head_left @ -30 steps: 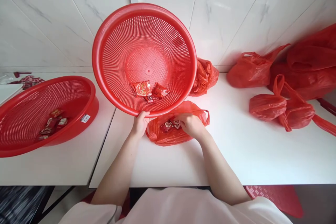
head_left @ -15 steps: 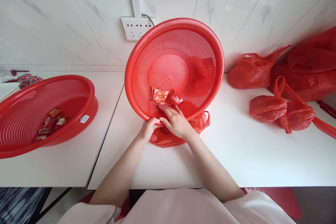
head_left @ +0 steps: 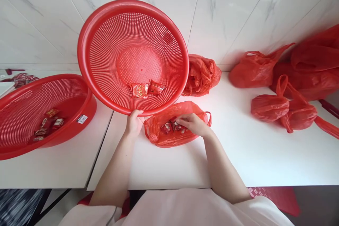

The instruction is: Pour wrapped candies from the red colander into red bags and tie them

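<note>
My left hand (head_left: 135, 123) is closed on the near rim of a red perforated plastic basket (head_left: 132, 3), holding it tilted up with its inside facing me. Two red wrapped packets (head_left: 140, 90) lie low inside it. Just right of the basket's lower edge, an opened red plastic bag (head_left: 169, 143) lies on the table with several small wrapped packets (head_left: 166, 128) in it. My right hand (head_left: 194, 124) is over the bag's mouth, fingertips pinched on one small red wrapped packet (head_left: 176, 125) partly hidden by the fingers.
A second red basket (head_left: 91, 104) with several packets sits on the left table. Behind the open bag, a crumpled red bag (head_left: 203, 76) rests by the wall. Filled, knotted red bags (head_left: 270, 107) stand at the right on the white table (head_left: 235, 159).
My left hand has moved the basket up and left, uncovering the open bag and the crumpled bag behind. My right hand has left the basket and come down to the open bag.
</note>
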The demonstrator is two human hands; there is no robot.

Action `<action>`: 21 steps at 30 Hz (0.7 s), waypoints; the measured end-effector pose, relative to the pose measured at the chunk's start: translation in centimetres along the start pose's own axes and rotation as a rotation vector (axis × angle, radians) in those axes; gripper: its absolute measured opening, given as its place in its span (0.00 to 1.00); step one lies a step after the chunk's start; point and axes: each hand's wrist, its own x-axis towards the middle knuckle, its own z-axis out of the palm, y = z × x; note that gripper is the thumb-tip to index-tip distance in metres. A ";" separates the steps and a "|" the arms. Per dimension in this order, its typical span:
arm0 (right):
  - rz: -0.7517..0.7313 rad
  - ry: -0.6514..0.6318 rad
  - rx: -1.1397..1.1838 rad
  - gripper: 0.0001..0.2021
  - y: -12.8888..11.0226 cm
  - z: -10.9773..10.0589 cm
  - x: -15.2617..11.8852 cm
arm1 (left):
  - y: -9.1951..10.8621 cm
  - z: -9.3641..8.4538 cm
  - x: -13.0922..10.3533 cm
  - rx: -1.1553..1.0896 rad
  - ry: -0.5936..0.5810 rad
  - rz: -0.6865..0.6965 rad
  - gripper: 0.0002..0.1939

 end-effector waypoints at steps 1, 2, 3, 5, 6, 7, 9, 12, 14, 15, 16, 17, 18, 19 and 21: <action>0.053 -0.041 -0.045 0.16 0.2 -0.3 -0.1 | 0.1 0.0 0.0 -0.005 -0.007 0.011 0.14; 0.101 -0.063 -0.080 0.15 0.4 -0.6 -0.3 | 0.2 -0.1 0.0 -0.008 -0.017 0.021 0.15; 0.138 -0.060 -0.103 0.16 0.6 -0.9 -0.4 | 0.3 -0.1 0.0 -0.007 -0.023 0.030 0.16; 0.155 0.020 -0.130 0.20 1.0 -1.5 -0.5 | 0.5 -0.1 0.0 0.002 -0.020 0.043 0.18; 0.144 0.084 -0.144 0.23 1.1 -1.7 -0.5 | 0.6 -0.1 0.0 0.008 -0.007 0.047 0.18; 0.127 0.152 -0.157 0.28 1.3 -1.8 -0.4 | 0.6 -0.1 0.0 0.017 0.009 0.049 0.19; 0.088 0.260 -0.180 0.34 1.4 -1.7 0.0 | 0.7 0.0 -0.1 0.035 0.039 0.042 0.20; 0.040 0.374 -0.241 0.32 1.4 -1.1 0.6 | 0.7 0.1 -0.2 0.042 0.037 0.027 0.21; 0.035 0.519 -0.410 0.29 1.2 -0.7 0.9 | 0.7 0.2 -0.3 0.033 0.005 0.034 0.22; 0.037 0.609 -0.523 0.26 1.2 -0.5 1.0 | 0.6 0.2 -0.3 0.030 -0.013 0.041 0.23; 0.033 0.691 -0.631 0.23 1.1 -0.3 1.0 | 0.6 0.2 -0.4 0.029 -0.031 0.045 0.23; 0.012 0.759 -0.712 0.18 1.0 -0.2 0.9 | 0.5 0.3 -0.4 0.030 -0.048 0.045 0.22; -0.031 0.814 -0.758 0.14 0.9 0.0 0.7 | 0.5 0.3 -0.5 0.032 -0.062 0.042 0.22; -0.098 0.863 -0.772 0.12 0.7 0.2 0.5 | 0.4 0.4 -0.6 0.037 -0.073 0.035 0.21; -0.295 0.952 -0.760 0.11 0.0 0.6 0.0 | 0.1 0.7 -0.9 0.056 -0.086 0.013 0.19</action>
